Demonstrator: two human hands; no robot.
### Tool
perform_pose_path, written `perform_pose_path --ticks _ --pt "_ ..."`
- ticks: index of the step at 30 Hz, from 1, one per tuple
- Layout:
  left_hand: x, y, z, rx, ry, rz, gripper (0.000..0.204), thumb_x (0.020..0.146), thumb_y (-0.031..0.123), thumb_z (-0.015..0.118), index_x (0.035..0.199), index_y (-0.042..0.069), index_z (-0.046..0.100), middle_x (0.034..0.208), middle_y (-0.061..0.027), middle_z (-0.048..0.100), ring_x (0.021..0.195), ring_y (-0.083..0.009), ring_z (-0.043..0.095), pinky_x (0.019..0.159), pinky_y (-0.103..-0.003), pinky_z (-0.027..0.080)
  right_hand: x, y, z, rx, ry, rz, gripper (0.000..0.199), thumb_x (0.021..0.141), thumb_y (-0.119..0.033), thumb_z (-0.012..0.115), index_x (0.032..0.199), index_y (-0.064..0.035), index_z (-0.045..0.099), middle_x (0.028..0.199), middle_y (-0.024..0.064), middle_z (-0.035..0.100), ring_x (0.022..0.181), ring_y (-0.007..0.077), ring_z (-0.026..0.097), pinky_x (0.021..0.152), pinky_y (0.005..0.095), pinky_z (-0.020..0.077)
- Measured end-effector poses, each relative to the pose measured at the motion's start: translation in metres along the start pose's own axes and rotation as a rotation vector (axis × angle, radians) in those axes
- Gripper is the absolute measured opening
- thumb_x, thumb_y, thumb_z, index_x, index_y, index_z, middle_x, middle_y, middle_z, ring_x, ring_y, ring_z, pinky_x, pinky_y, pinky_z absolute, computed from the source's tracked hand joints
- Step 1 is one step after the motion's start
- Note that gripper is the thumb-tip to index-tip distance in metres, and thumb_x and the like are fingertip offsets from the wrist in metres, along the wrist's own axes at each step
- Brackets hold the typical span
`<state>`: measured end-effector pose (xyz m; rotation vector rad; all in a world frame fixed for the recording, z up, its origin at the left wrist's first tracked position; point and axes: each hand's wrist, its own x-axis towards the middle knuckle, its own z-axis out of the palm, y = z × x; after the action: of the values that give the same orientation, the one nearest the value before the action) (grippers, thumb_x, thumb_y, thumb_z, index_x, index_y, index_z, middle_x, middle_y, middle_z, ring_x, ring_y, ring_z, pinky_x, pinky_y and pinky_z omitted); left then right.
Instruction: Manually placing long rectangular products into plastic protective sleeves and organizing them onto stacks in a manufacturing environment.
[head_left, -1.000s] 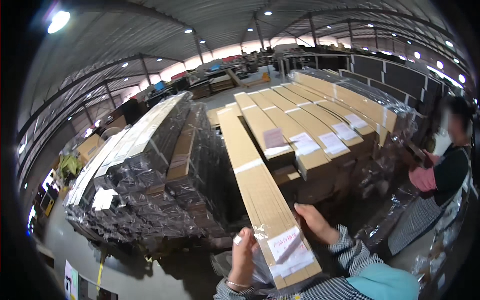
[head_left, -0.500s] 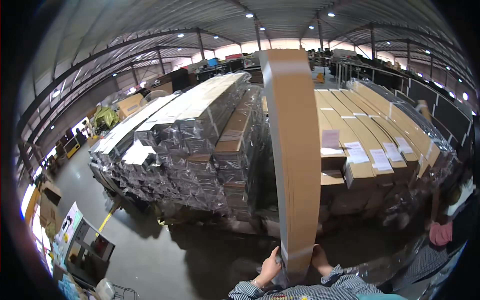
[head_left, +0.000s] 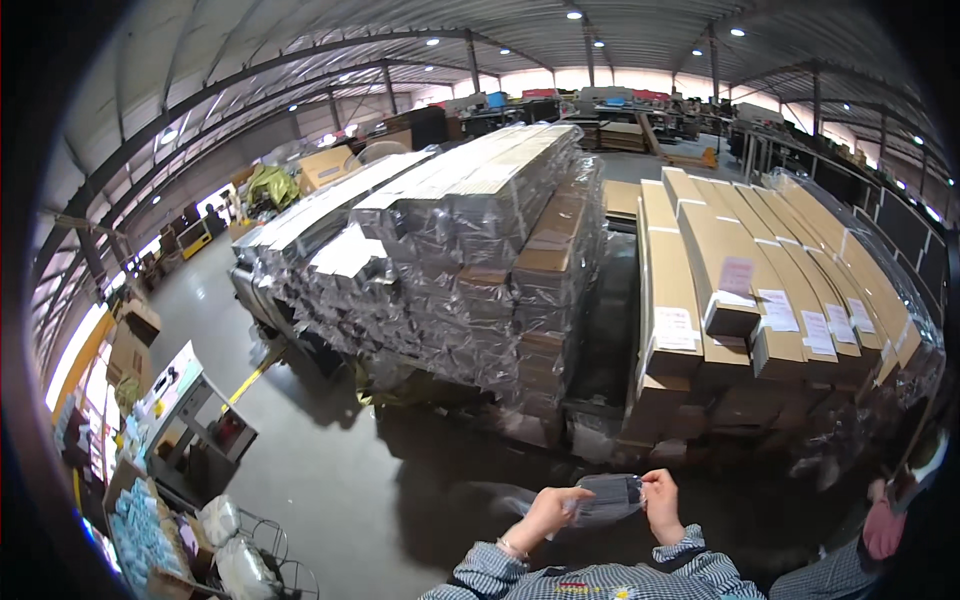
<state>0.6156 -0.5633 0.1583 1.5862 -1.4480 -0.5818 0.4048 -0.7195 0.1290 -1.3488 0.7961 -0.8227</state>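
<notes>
Your left hand (head_left: 545,512) and right hand (head_left: 660,503) are raised in front of your chest, low in the view, checked sleeves coming in from the bottom edge. Both pinch a small dark grey ribbed piece (head_left: 607,497), one hand at each end, fingers curled over its upper edge. It hangs in the air between them, touching nothing else. Holding it by both ends keeps it stretched flat, likely so you can look it over; whether it is fabric or soft plastic, you cannot tell from here.

Beyond it, across bare concrete floor (head_left: 340,470), stand two stacks. Left: long packs under clear stretch wrap (head_left: 440,250), tight enough to keep the layers from sliding. Right: long cardboard cartons (head_left: 740,280) laid parallel, white labels facing up and readable from above. A pale cart (head_left: 190,400) sits well apart at far left. Another person's sleeve shows at the lower right rim.
</notes>
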Motion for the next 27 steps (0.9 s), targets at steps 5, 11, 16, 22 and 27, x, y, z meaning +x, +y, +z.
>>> perform_pose_path --ticks 5,11,16,22,27 --pt "-0.008 -0.017 0.015 0.415 -0.183 0.078 0.018 0.092 0.023 0.068 0.093 0.004 0.068 0.070 -0.0146 0.061 0.072 -0.0320 0.066 0.068 -0.041 0.052 -0.031 -0.001 -0.002 0.135 0.089 -0.033 0.024 0.092 0.003 0.052 0.116 -0.0033 0.050 0.077 0.0024 0.055 0.067 0.0091 0.053 0.061 0.0240 0.0451" --pt "0.014 0.143 -0.065 -1.037 -0.219 -0.007 0.032 0.094 0.026 0.068 0.072 0.005 0.056 0.066 0.0001 0.055 0.061 -0.0086 0.046 0.053 -0.027 0.034 -0.104 -0.026 0.046 0.065 -0.369 -0.290 0.094 0.078 -0.019 0.082 0.151 -0.0036 0.024 0.144 0.0157 0.043 0.134 0.0264 0.044 0.111 0.0404 0.0388" --pt "0.016 0.274 -0.165 -1.420 -0.246 0.599 0.028 0.099 0.029 0.060 0.111 0.005 0.056 0.078 -0.0090 0.060 0.058 -0.0050 0.043 0.051 -0.021 0.032 -0.113 -0.024 0.112 0.056 -0.609 -0.113 0.090 0.079 -0.014 0.082 0.149 -0.0033 0.028 0.141 0.0141 0.046 0.131 0.0254 0.046 0.109 0.0414 0.0396" --pt "0.017 0.205 -0.199 -1.071 0.429 0.316 0.050 0.100 0.012 0.058 0.147 0.006 0.042 0.106 -0.0093 0.069 0.057 0.0018 0.040 0.052 -0.013 0.035 -0.059 -0.038 0.107 0.083 -0.177 -0.270 0.084 0.080 -0.009 0.081 0.148 -0.0022 0.033 0.138 0.0125 0.049 0.128 0.0239 0.048 0.108 0.0408 0.0401" --pt "-0.012 0.106 -0.192 -0.880 0.652 0.092 0.017 0.095 0.006 0.061 0.111 0.002 0.066 0.092 -0.0061 0.071 0.060 -0.0016 0.045 0.054 -0.018 0.034 0.062 -0.257 0.119 0.204 0.048 -0.497 0.058 0.096 -0.025 0.063 0.144 -0.0014 0.042 0.131 0.0122 0.059 0.114 0.0216 0.060 0.096 0.0346 0.0516"
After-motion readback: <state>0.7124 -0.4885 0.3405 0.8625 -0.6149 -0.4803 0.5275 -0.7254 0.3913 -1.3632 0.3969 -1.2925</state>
